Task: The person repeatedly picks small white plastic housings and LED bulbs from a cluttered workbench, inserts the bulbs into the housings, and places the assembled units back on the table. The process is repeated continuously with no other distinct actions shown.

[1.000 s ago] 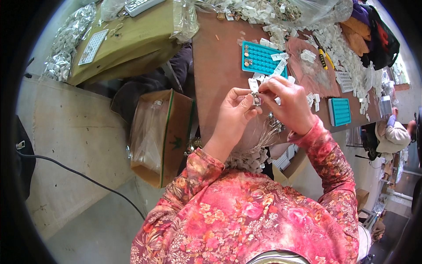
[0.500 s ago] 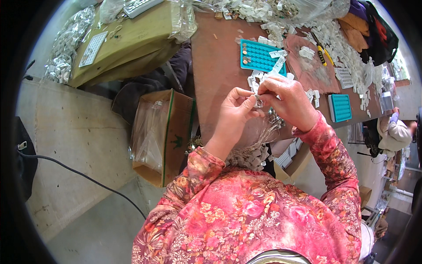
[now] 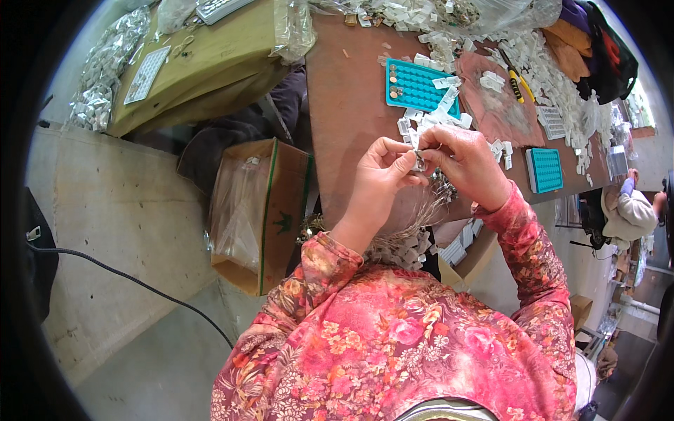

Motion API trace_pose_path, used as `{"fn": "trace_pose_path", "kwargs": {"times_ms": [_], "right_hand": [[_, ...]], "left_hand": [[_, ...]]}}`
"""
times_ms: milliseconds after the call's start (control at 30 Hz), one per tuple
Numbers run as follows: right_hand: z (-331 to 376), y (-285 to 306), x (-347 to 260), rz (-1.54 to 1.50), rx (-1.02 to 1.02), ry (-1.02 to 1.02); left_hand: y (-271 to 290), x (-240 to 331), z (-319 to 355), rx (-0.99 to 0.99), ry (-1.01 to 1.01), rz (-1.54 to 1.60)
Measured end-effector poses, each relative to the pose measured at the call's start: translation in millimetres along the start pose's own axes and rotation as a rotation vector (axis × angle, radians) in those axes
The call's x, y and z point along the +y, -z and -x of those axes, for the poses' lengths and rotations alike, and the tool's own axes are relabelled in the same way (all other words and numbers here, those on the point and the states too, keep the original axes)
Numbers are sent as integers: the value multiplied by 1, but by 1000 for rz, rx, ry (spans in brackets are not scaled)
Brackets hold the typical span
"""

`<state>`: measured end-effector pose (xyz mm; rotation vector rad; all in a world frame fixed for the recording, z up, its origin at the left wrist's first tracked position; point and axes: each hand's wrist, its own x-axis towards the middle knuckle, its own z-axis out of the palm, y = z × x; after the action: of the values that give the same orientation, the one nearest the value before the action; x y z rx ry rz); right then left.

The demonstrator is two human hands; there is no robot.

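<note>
Over the near edge of the brown table (image 3: 340,98), both hands come together at a small white-and-silver piece (image 3: 420,164). My left hand (image 3: 379,175) pinches it between thumb and fingertips. From the other side my right hand (image 3: 463,163) grips at its top, with fingers closed and partly covering it; its exact kind is too small to make out. Just beyond the hands lie loose white plastic pieces (image 3: 414,123), some reaching onto a teal compartment tray (image 3: 414,88). A few small round items sit along that tray's left side. Beneath my hands hangs a bundle of thin pale strands (image 3: 414,217).
A pink cloth (image 3: 495,105) bears yellow-handled pliers (image 3: 517,88). Another teal tray (image 3: 544,170) lies at right, near heaps of white pieces (image 3: 554,77). An open cardboard box (image 3: 284,217) stands left of the table. Another person (image 3: 628,210) is at far right.
Both hands have shifted very slightly to the right with the small piece still between them. The view has moved a little; the trays and piles look the same.
</note>
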<state>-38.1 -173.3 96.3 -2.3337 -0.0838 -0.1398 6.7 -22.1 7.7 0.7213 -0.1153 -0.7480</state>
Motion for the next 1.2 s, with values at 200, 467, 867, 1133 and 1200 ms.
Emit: {"fn": "trace_pose_path", "kwargs": {"times_ms": [200, 467, 867, 1133, 1200], "right_hand": [[8, -17, -3, 207, 232, 148], [13, -37, 2, 31, 384, 67], [16, -34, 4, -67, 387, -4], [8, -14, 4, -71, 315, 11], [7, -12, 4, -17, 277, 46]], "left_hand": [[1, -1, -2, 14, -5, 23], [7, -1, -2, -27, -6, 175], [9, 0, -3, -69, 2, 185], [6, 2, -4, -30, 4, 156], [4, 2, -4, 11, 13, 127]]}}
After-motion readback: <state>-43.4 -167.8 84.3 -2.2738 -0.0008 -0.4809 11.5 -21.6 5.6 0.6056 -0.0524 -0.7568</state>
